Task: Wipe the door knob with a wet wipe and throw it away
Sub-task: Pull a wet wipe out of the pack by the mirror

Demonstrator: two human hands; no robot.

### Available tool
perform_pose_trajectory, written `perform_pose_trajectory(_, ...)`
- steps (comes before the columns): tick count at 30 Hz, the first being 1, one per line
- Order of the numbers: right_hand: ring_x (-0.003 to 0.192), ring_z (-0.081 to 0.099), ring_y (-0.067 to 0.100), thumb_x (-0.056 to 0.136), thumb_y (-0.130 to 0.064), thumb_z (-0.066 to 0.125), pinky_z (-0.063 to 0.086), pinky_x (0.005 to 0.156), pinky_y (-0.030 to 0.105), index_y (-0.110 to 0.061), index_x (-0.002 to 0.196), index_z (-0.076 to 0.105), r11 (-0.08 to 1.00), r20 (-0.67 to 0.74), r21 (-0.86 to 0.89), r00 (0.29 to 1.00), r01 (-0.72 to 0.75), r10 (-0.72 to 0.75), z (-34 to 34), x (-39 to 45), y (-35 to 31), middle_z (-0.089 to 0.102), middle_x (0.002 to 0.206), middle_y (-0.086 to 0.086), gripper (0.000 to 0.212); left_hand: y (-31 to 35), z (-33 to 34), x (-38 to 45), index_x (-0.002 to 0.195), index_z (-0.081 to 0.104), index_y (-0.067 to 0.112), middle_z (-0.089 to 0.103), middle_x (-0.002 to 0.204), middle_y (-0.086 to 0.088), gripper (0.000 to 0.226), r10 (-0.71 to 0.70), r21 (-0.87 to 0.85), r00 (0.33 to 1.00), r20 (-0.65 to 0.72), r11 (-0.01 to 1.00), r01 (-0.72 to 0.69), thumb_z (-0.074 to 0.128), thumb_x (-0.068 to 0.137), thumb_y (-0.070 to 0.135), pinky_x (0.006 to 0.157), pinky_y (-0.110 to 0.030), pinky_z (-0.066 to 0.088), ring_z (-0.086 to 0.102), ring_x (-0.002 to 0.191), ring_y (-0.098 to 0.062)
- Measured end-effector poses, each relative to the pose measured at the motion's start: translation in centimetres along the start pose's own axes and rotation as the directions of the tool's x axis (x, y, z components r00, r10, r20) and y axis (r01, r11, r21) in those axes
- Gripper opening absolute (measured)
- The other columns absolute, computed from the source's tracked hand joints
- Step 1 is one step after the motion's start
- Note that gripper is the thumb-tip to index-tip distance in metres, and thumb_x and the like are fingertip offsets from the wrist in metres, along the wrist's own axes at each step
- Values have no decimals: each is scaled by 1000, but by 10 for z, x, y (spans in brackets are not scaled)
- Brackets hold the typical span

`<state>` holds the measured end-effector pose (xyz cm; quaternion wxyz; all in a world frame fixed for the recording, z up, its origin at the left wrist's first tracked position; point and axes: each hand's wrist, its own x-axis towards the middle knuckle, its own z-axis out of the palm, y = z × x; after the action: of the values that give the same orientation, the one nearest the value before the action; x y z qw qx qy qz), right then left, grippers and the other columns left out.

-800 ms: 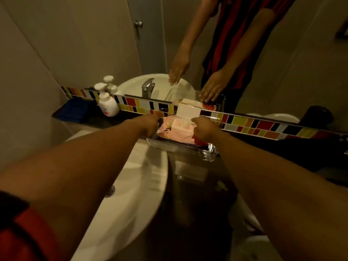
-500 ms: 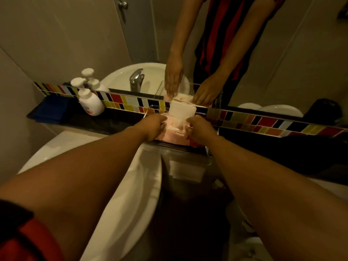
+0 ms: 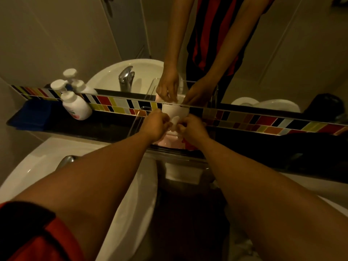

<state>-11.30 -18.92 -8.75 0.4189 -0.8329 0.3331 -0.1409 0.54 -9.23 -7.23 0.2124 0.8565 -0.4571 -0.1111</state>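
A pink wet wipe pack (image 3: pixel 170 141) lies in a clear tray (image 3: pixel 178 157) on the dark shelf under the mirror, its white lid (image 3: pixel 175 110) flipped up. My left hand (image 3: pixel 155 125) and my right hand (image 3: pixel 192 128) meet over the pack's opening. A bit of white wet wipe (image 3: pixel 175 121) shows between their fingertips; the right fingers pinch it, and the left hand presses on the pack beside it. The door knob (image 3: pixel 109 0) shows only as a reflection at the mirror's top edge.
A white sink (image 3: pixel 47 162) with a chrome tap (image 3: pixel 66 161) sits lower left. A white pump bottle (image 3: pixel 75 106) and a blue folded cloth (image 3: pixel 35 114) stand on the dark shelf (image 3: pixel 105 127) at the left. A coloured tile strip (image 3: pixel 263 121) runs below the mirror.
Both hands have closed in over the pack's opening, and a bit of white wipe now shows between the fingers. The view has tilted down and moved closer.
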Motion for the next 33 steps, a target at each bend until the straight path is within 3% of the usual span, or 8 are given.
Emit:
perform_pose_trajectory(5,84,62,22,91,-19,59,52,73,36,-13,83,69,999,-84,15,996,34,-33,-23,8,-29,66,91,6,15,17,-37,-1,91,59,2,59,80,-5,14,-120,-299,993,5,947,116,58,94,16,61,-26,46,59,74,-18)
perform_pose_trajectory(8,76,57,21,92,-12,55,44,62,27,-12,80,65,989,-96,125,993,79,-68,-36,10,-63,59,75,3,16,28,-72,-4,94,58,3,64,90,-15,14,-164,-407,985,-52,904,129,59,93,17,73,-40,57,64,84,-29)
perform_pose_trajectory(12,77,62,23,92,-12,55,54,72,40,-8,86,68,966,-111,245,992,89,-63,-44,8,-103,64,78,5,14,30,-122,-22,107,57,10,63,87,-8,20,-187,-455,978,-86,881,129,65,88,10,77,-41,56,64,83,-24)
perform_pose_trajectory(16,66,61,18,93,-8,55,51,55,30,-13,75,67,931,-8,363,1000,29,-28,-35,-4,-142,64,71,5,22,16,-165,-58,118,58,10,65,79,-7,35,-211,-481,972,-104,866,137,69,85,6,63,-31,54,63,72,-19)
perform_pose_trajectory(23,63,60,13,95,-13,56,51,43,20,-5,96,68,830,196,556,978,-46,-77,17,-59,-231,64,78,5,15,-32,-231,-161,122,54,11,64,96,-20,29,-352,-557,917,-189,807,196,61,94,14,63,-37,57,64,73,-26)
perform_pose_trajectory(27,63,60,17,94,-9,54,54,48,25,-7,82,65,753,318,654,931,-79,-179,64,-107,-293,63,77,11,16,-64,-273,-245,104,51,13,62,77,-12,10,-466,-632,838,-283,748,202,56,97,16,43,-27,55,59,49,-18)
perform_pose_trajectory(30,72,65,19,93,-13,55,59,56,29,-7,88,66,722,389,683,891,-109,-234,104,-148,-337,66,86,13,14,-83,-304,-320,96,51,14,63,70,-13,7,-526,-666,777,-345,721,193,57,96,14,48,-28,54,60,44,-16)
perform_pose_trajectory(33,72,66,19,92,-8,52,60,55,26,-3,89,64,630,460,749,846,-207,-270,142,-199,-378,67,84,13,13,-104,-333,-397,111,44,15,65,77,-18,21,-611,-708,701,-367,672,215,57,95,8,57,-35,54,62,56,-26)
